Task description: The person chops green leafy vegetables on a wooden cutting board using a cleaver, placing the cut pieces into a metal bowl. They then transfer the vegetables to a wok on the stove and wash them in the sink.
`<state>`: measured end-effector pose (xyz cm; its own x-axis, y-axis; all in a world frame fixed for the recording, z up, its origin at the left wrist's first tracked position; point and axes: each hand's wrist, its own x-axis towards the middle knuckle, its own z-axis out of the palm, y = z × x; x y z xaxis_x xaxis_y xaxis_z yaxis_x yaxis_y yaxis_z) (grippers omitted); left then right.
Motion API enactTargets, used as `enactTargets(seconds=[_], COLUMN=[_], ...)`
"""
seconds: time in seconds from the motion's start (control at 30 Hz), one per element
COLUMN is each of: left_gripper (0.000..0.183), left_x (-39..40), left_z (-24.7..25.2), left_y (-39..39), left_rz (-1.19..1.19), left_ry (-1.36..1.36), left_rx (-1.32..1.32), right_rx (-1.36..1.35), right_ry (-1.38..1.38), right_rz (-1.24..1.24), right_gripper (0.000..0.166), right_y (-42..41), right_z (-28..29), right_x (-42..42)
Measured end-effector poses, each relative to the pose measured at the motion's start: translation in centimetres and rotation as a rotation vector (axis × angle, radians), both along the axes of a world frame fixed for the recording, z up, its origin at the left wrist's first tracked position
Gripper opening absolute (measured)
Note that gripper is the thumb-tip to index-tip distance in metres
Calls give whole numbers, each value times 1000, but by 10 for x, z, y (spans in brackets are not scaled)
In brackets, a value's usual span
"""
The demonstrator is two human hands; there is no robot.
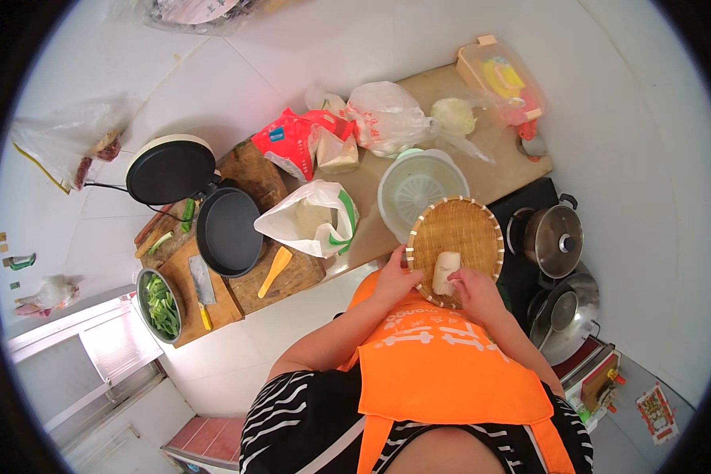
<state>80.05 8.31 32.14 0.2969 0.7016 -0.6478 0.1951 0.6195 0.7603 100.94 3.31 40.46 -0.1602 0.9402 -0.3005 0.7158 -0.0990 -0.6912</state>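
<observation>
My left hand (396, 277) grips the left rim of a round woven bamboo tray (457, 228), held tilted in front of my apron. On the tray lies a whitish, elongated piece that looks like dough (447, 269). The fingers of my right hand (480, 291) pinch its right side, near the lower end. Just beyond the tray stands a pale green translucent plastic basin (418, 189) with a ribbed base, partly covered by the tray's edge. To the left is an open white bag (314, 216) with a green stripe, holding a pale powder.
An open electric griddle (228, 231), a cleaver (201, 281), a yellow spatula (275, 271) and a bowl of cut greens (161, 305) are at left. Bags (385, 115) line the wall. On the right are a lidded pot (552, 240) and a wok (575, 326).
</observation>
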Motion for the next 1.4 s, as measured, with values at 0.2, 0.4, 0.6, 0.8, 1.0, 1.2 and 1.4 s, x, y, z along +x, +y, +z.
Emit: enactTargets(seconds=[0.2,0.4,0.6,0.8,1.0,1.2,1.4], left_gripper=[79,57,46,48,49,49,47], left_x=[-7,-20,-29,-41,-46,-50,-49], left_z=[14,19,12,4,-6,-22,-29], left_y=[6,17,23,32,35,41,38], left_rz=[105,159,228,268,407,409,381], left_ry=[-61,-129,-137,-157,-177,-144,-70], left_rx=[-76,-138,-133,-134,-128,-166,-205], right_rx=[-105,151,192,817,717,186,-9], right_ry=[307,482,1223,1529,1718,1452,345], right_rz=[-205,-103,188,284,559,144,-607], right_gripper=[18,15,14,15,26,20,43], right_y=[-1,37,42,56,81,53,87], right_z=[-9,74,210,240,232,188,5], right_x=[-1,-9,-43,-77,-73,-17,39])
